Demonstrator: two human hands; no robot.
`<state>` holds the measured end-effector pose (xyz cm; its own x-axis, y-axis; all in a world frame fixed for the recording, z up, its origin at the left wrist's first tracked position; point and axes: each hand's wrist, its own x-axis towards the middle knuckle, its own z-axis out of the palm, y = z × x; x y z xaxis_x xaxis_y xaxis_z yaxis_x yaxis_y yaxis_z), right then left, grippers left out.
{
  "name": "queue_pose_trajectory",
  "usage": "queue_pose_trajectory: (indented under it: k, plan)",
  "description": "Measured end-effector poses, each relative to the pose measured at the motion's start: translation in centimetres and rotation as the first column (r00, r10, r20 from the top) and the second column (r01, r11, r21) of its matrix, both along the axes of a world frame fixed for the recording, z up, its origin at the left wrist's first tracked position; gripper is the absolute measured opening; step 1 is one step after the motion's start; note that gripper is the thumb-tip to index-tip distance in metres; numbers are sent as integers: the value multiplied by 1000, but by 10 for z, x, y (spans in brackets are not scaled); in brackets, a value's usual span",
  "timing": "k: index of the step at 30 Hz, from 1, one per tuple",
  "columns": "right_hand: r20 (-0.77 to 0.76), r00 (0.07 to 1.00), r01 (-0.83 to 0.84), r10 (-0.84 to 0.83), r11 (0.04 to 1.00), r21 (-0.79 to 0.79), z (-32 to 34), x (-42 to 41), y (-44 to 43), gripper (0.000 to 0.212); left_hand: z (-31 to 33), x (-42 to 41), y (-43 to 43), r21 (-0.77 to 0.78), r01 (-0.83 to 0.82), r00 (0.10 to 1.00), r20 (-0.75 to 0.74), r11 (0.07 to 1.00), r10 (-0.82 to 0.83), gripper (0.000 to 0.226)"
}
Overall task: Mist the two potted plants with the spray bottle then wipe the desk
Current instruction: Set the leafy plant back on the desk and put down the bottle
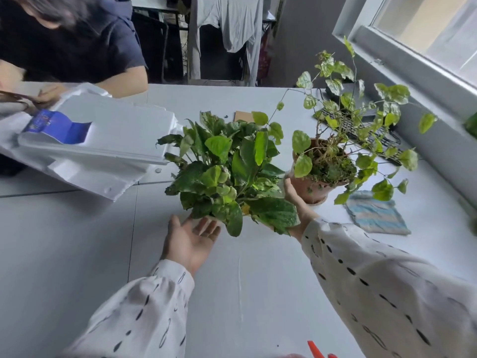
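A bushy plant with broad dark-green leaves (227, 174) stands in the middle of the white desk (77, 254); its pot is hidden by foliage. My left hand (189, 239) lies palm up, fingers relaxed, just under its front-left leaves. My right hand (294, 197) reaches in on the plant's right side, partly hidden by leaves, between it and a terracotta pot (311, 188) holding a thin, trailing plant (361, 125). A striped blue cloth (375, 214) lies flat to the right. An orange spray-bottle part (315, 350) peeks in at the bottom edge.
White foam packaging with a blue card (98, 140) fills the desk's left. Another person in a dark top (72, 42) leans over at far left. A black keyboard (361, 130) lies behind the trailing plant, beside the windowsill (413, 65).
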<state>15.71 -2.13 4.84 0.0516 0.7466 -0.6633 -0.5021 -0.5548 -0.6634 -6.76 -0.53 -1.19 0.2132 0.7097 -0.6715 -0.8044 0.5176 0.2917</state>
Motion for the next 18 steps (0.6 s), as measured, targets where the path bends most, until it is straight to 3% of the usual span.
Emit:
queue_pose_trajectory:
  k: [3, 6, 10, 12, 15, 18]
  plan:
    - [-72, 987, 145, -146, 989, -20, -6, -8, 26, 72, 4, 4, 14, 22, 4, 1000, -10, 1000, -4, 64]
    - [-57, 981, 182, -185, 982, -58, -13, -13, 48, 74, 6, 8, 25, 51, -1, 1000, 6, 999, 1, 58]
    - [-54, 989, 138, -139, 990, -25, -7, -11, 53, 84, 4, 6, 27, 76, 19, 1000, 2, 997, -19, 57]
    - [-36, 997, 70, -70, 998, 3, -6, -2, 40, 76, 6, 4, 20, 83, 53, 999, -3, 995, -53, 57]
    - [34, 996, 77, -76, 997, -12, -9, 14, 22, 67, 8, 2, -2, 60, 94, 995, -26, 994, -93, 49]
    - [1, 992, 126, -126, 988, -85, -13, 21, -12, 75, 11, 7, -41, 18, 174, 982, -73, 985, -172, 54]
